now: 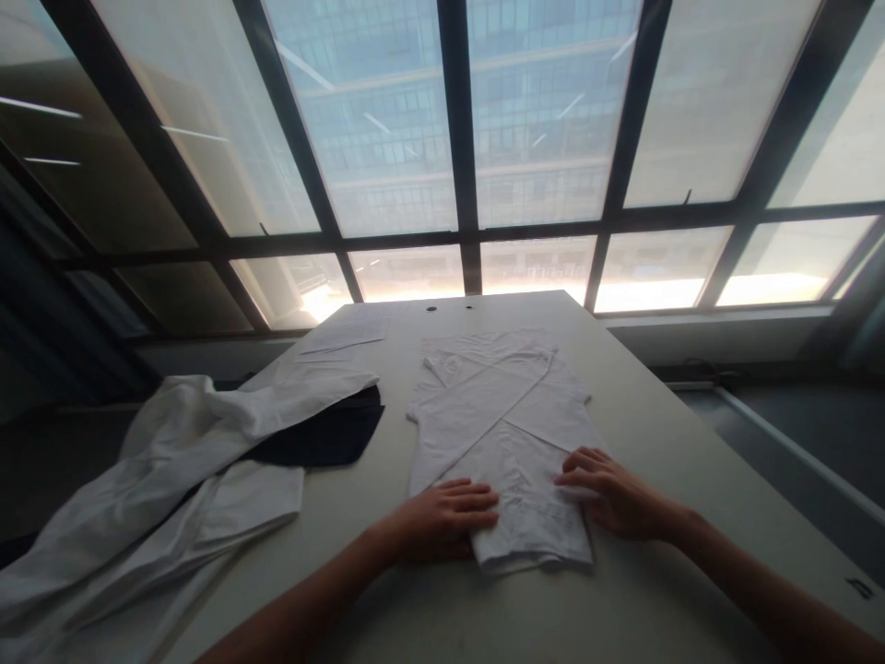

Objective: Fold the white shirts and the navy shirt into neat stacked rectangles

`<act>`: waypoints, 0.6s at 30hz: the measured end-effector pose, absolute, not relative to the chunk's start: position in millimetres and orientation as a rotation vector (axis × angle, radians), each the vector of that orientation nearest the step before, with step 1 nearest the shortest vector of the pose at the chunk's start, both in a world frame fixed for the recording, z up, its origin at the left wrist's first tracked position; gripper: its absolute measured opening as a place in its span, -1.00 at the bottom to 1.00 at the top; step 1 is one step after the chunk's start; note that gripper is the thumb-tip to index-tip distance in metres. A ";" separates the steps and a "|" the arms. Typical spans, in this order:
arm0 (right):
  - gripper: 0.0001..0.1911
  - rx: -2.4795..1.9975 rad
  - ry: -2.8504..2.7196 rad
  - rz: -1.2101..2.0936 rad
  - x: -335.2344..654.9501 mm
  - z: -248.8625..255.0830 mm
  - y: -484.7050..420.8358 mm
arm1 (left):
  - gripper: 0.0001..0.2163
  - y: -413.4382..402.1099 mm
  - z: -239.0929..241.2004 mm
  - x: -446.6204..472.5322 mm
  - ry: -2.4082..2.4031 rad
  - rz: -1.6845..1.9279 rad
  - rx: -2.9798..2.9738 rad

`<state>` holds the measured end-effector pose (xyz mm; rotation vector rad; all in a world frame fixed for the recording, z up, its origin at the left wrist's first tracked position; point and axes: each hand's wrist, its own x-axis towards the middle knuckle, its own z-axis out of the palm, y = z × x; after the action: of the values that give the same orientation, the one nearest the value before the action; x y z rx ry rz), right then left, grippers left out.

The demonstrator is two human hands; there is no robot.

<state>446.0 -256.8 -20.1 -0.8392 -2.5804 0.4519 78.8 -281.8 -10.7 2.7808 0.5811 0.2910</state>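
The window (373,120) fills the upper part of the view and is cut off by its top edge; the building behind the glass is hazy. Below it the tabletop (643,433) runs toward the viewer, its near edge out of view. On its left side, loose white clothes (207,424) hang over the side and leave the view at the lower left, so their full shape cannot be made out. They cover much of a dark cloth (324,433), whose right end shows.

The white shirt (498,397) lies flat near the middle of the tabletop, its near end between the hands and the rest stretching beyond them toward the window. A diagonal fold crosses it; white on white, the layers are hard to tell apart. The forearms are cut off by the frame.

The hands are apart. The left hand (442,516) lies flat, fingers extended over the shirt's left edge and hiding part of it. The right hand (608,489) touches the right edge with bent fingers; whether it pinches cloth, I cannot tell.

Pale papers (346,327) blur into the tabletop's far left corner. A small dark mark (861,587) at the far right is unreadable.
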 end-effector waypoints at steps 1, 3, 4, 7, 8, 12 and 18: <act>-0.35 -0.840 -2.607 0.481 444.6 -17.0 -260.2 | -0.59 -283.9 -10.9 79.3 0.597 0.316 2.801; -0.26 -0.840 -2.647 0.530 444.4 -13.3 -264.0 | -0.65 -287.3 -11.1 81.1 0.607 0.367 2.833; -0.24 -0.837 -2.659 0.546 445.2 -12.4 -264.5 | -0.67 -288.2 -11.5 82.2 0.598 0.388 2.844; -0.27 -0.841 -2.664 0.538 448.9 -12.2 -263.0 | -0.70 -287.5 -13.6 85.5 0.544 0.435 2.858; -0.31 -0.847 -2.660 0.521 450.0 -12.6 -262.0 | -0.72 -286.7 -14.3 86.3 0.530 0.443 2.858; -0.40 -0.828 -2.657 0.470 451.4 -14.5 -261.3 | -0.74 -284.5 -15.4 86.7 0.516 0.459 2.819; -0.47 -0.692 -2.628 0.440 444.1 -12.4 -267.5 | -0.73 -279.6 -23.9 81.6 0.544 0.532 2.622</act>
<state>444.1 -267.5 -12.4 -0.6922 -2.6278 0.4399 81.6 -279.6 -23.9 2.6222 0.5435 0.5322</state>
